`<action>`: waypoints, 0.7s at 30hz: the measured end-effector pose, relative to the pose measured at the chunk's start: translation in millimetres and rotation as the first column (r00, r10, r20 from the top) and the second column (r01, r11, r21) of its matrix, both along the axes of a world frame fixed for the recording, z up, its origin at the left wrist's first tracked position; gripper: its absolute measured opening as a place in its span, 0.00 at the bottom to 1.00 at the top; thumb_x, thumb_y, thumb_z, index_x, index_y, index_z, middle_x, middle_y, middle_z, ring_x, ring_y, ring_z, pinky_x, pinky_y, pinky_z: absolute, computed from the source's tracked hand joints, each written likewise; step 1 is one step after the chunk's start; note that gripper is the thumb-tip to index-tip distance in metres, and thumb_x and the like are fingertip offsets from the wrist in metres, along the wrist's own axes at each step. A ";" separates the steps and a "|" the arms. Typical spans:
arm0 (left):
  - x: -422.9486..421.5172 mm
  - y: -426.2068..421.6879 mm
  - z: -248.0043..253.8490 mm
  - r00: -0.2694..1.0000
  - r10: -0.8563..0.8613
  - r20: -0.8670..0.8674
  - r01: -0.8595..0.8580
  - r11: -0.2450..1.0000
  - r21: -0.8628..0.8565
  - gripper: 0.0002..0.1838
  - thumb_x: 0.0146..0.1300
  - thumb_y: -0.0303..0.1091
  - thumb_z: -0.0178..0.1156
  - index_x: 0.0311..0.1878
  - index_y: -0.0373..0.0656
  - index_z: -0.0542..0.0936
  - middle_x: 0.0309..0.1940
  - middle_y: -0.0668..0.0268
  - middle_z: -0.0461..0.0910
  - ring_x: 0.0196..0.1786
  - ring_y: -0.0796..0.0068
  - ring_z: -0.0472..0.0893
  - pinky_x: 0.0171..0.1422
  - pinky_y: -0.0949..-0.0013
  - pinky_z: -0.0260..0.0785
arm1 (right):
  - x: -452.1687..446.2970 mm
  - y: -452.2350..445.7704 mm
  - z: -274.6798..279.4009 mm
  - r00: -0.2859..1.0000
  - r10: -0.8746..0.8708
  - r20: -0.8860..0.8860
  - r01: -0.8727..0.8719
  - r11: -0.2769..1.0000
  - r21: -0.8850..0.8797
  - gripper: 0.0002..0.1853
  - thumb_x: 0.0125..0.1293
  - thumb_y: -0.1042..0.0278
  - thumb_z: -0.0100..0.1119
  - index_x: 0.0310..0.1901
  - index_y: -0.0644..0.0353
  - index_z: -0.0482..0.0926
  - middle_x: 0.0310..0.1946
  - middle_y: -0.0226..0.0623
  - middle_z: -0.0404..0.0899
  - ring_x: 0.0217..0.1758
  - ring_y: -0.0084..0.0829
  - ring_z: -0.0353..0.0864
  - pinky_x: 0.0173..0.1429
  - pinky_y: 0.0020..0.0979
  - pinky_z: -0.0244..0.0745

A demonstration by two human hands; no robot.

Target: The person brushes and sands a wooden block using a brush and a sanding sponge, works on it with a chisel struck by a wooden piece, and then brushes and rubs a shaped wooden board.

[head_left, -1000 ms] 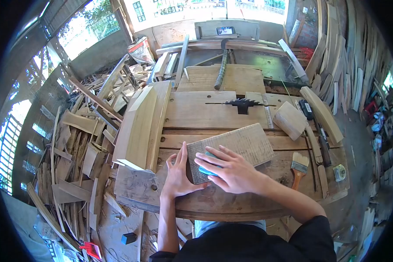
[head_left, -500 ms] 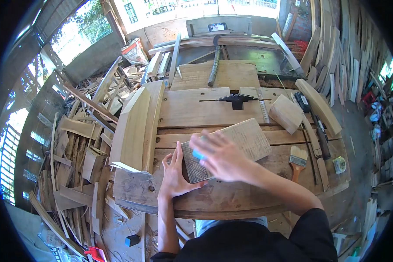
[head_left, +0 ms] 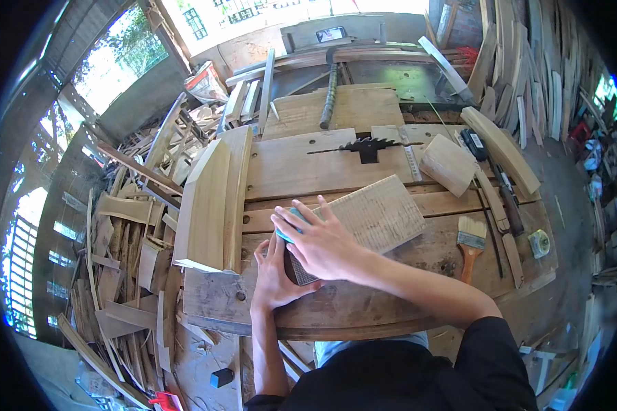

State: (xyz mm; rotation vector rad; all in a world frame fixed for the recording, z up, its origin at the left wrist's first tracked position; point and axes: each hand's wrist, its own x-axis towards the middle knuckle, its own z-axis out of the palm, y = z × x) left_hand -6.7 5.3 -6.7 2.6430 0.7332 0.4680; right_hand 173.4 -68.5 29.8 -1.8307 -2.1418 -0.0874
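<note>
A wooden board (head_left: pixel 380 212), its top covered in dark rough marks, lies at a slant on the workbench. My left hand (head_left: pixel 277 279) grips its left end, thumb along the near edge and fingers at the far side. My right hand (head_left: pixel 322 241) lies over the same end, pressing a small teal block (head_left: pixel 290 225) against the board. Most of that block is hidden under my palm, so its exact kind cannot be made out. The fingers of both hands come close together at the board's left corner.
Left of the hands stands an angled wooden piece (head_left: pixel 209 205). A toothed black metal piece (head_left: pixel 369 148) lies behind the board. To the right are a paintbrush (head_left: pixel 470 243), a tape roll (head_left: pixel 539 243) and a wood block (head_left: pixel 448 164). Scrap wood (head_left: pixel 127 281) heaps beside the bench.
My right hand has slid left and slightly up along the board with the teal block, toward my left hand's fingers. My left hand keeps its hold. The view has shifted slightly.
</note>
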 end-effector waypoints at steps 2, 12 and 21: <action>1.0 -3.4 3.8 0.999 0.000 0.040 0.000 1.000 -0.007 0.86 0.34 0.72 0.85 0.85 0.25 0.49 0.81 0.38 0.63 0.82 0.47 0.67 0.86 0.41 0.47 | 10.4 9.8 0.0 0.999 -0.028 -0.042 0.028 1.000 0.007 0.31 0.83 0.56 0.48 0.83 0.54 0.63 0.85 0.38 0.61 0.86 0.49 0.61 0.86 0.71 0.50; -5.5 4.9 -16.8 0.999 -0.005 -0.036 0.005 1.000 0.004 0.78 0.37 0.59 0.85 0.86 0.31 0.51 0.86 0.38 0.52 0.86 0.50 0.60 0.86 0.42 0.45 | -30.4 -44.5 0.3 0.996 -0.083 -0.029 0.084 0.996 0.038 0.33 0.81 0.55 0.53 0.83 0.55 0.62 0.83 0.40 0.63 0.86 0.47 0.61 0.83 0.76 0.49; 1.9 -9.6 10.4 0.998 0.038 0.050 -0.035 0.998 -0.057 0.88 0.35 0.71 0.84 0.85 0.23 0.42 0.78 0.39 0.67 0.79 0.47 0.69 0.86 0.44 0.45 | 53.9 -72.6 13.1 0.991 -0.129 -0.021 0.128 0.991 -0.035 0.34 0.79 0.57 0.57 0.83 0.53 0.63 0.83 0.39 0.65 0.86 0.47 0.63 0.85 0.77 0.42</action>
